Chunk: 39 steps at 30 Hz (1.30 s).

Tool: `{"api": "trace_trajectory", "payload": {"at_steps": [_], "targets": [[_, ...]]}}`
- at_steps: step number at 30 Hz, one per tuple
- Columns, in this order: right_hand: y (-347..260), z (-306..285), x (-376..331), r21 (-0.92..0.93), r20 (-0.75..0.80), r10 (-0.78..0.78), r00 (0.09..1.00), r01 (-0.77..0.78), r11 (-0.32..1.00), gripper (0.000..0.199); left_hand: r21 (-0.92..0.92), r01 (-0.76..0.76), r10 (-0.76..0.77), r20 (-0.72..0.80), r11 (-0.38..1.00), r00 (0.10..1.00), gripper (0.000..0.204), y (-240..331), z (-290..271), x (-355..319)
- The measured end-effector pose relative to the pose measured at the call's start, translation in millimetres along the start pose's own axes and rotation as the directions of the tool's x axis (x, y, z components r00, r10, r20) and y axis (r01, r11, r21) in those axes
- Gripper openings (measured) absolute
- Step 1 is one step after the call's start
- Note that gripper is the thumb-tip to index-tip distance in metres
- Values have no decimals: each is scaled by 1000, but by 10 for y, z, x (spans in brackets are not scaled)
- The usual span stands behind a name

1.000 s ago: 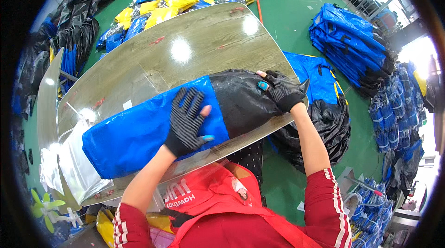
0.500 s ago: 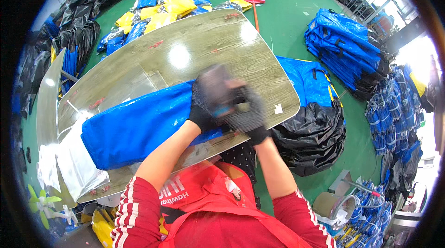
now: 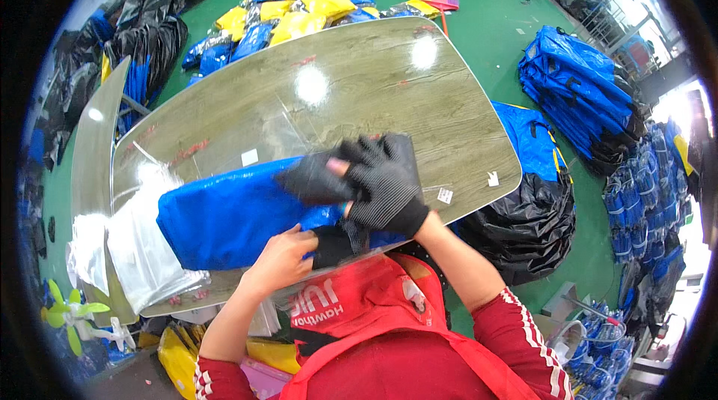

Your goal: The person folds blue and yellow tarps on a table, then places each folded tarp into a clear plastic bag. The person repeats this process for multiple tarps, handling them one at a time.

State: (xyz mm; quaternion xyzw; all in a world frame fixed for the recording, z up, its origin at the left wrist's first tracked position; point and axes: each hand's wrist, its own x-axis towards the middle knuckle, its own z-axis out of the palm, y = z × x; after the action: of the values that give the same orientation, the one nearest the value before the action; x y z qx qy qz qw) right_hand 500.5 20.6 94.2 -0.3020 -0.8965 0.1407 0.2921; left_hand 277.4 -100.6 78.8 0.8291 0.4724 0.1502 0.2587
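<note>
Head view: left hand [image 3: 283,261] now bare

1 green-bladed fan [image 3: 73,312], lower left; 1 broom [image 3: 440,2] on green floor [image 3: 486,56] near yellow-blue packets [image 3: 327,0].

black end [image 3: 406,157] of shiny blue-and-black plastic bundle [image 3: 224,213], stretched along wood-grain bench [image 3: 359,86] one second ago, now folded back leftward. two small white paper labels [image 3: 445,195] uncovered. black-gloved right hand [image 3: 385,194] moved inward; left hand [image 3: 280,261], gloved earlier, now looks bare.

Right hand [image 3: 385,194], gloved: over folded blue-black bundle [image 3: 228,213]. Left hand [image 3: 284,258]: at bundle's near edge. White bags [image 3: 146,250]: left end of table [image 3: 359,101].
</note>
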Motion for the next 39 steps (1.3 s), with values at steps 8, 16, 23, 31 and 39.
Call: {"api": "trace_trajectory", "payload": {"at_steps": [8,16,23,31,39], "targets": [[-43,86,34,-189,293,66,954,-10,982,67,-949,-85,-750,-292,303,594,39,-78,-149,-452],[-133,367,434,416,38,100,994,-107,903,65,-575,-102,-414,-689,812,595,30,-209,-41,524],[34,625,227,166,-455,18,890,66,984,30,-325,-70,-249,-830,943,498,26,-11,-5,1178],[62,695,168,169,-233,-66,970,107,980,24,-984,-169,-527,-168,47,833,24,-498,-545,1361],[91,725,136,155,-411,-148,899,229,961,18,-856,-35,-458,-310,517,833,30,-941,-155,1820]]}}
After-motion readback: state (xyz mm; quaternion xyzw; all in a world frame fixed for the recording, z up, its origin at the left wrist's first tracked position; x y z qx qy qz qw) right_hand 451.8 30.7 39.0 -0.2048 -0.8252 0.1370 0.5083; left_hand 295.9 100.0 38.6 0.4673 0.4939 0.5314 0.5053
